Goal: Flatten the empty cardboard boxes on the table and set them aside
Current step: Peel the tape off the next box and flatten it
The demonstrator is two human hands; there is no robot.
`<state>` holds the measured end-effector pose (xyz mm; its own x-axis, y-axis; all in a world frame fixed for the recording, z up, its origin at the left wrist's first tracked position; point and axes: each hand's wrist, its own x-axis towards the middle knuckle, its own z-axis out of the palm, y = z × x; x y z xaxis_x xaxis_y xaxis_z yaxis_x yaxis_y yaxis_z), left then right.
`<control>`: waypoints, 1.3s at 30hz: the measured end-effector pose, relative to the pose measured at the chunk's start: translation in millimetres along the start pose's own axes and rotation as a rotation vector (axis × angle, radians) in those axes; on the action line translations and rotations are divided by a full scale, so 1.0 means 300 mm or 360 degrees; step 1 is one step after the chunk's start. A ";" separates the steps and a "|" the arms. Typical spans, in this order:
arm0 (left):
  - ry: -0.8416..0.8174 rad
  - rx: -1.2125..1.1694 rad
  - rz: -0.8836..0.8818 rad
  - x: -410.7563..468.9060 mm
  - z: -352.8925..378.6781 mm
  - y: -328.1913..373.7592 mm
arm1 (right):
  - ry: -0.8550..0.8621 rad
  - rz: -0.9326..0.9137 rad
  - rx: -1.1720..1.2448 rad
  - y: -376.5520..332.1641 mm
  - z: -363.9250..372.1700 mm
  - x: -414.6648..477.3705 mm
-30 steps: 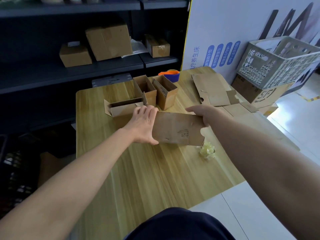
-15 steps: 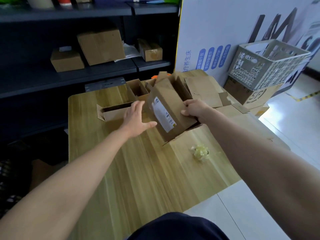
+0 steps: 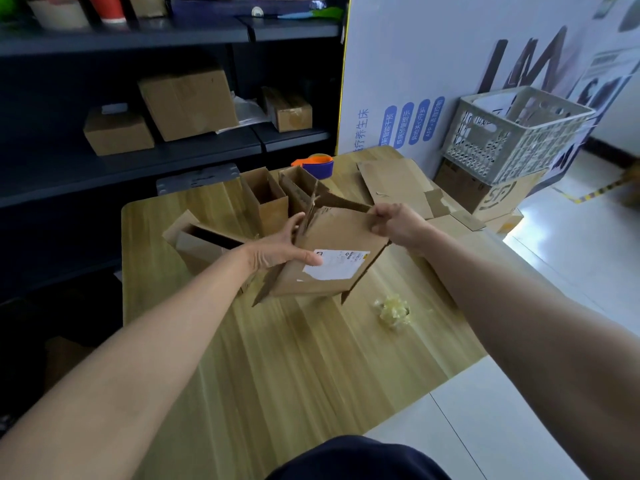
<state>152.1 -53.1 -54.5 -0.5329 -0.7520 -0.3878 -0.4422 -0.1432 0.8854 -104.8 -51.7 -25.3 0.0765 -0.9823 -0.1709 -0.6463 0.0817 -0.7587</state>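
We hold the labelled box (image 3: 332, 244) just above the middle of the table (image 3: 277, 358), tilted, with its lower flaps hanging loose. Our left hand (image 3: 277, 251) clasps its 9 o'clock corner, thumb across the front by the white label, fingers behind the flap. Our right hand (image 3: 398, 225) pinches the top edge at 2 o'clock with curled fingers. Both grips are closed on the cardboard.

If we press before both ends are free, the walls will likely buckle or tear instead of folding on their creases. The dangling flaps could snag on the table. A push toward 12 o'clock could topple the two upright boxes (image 3: 266, 199) just behind. The tape wad (image 3: 394, 310) at 4 o'clock might stick to the box if we lower it there.

The upright boxes are open-topped and look empty. The box on its side (image 3: 201, 240) at 10 o'clock shows only a dark mouth. The crate (image 3: 512, 133) at 2 o'clock, off the table, holds something white we cannot identify. Flattened cardboard (image 3: 394, 183) lies at 1 o'clock.
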 end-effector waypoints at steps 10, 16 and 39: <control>0.0086 -0.0438 -0.0100 -0.002 0.048 0.045 | 0.0023 0.0144 0.0186 0.005 0.011 0.038; 0.0522 -0.0549 -0.0177 0.007 0.044 0.002 | 0.0180 0.0046 -0.0253 -0.020 0.069 0.050; 0.0883 0.0232 0.0396 -0.027 0.045 0.103 | -0.0032 0.0817 0.1227 -0.120 0.081 0.089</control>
<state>133.0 -42.8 -27.5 -0.1959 -0.9793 0.0510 -0.4678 0.1390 0.8728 -61.0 -76.9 -17.9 -0.0616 -0.7920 -0.6074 0.0785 0.6028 -0.7940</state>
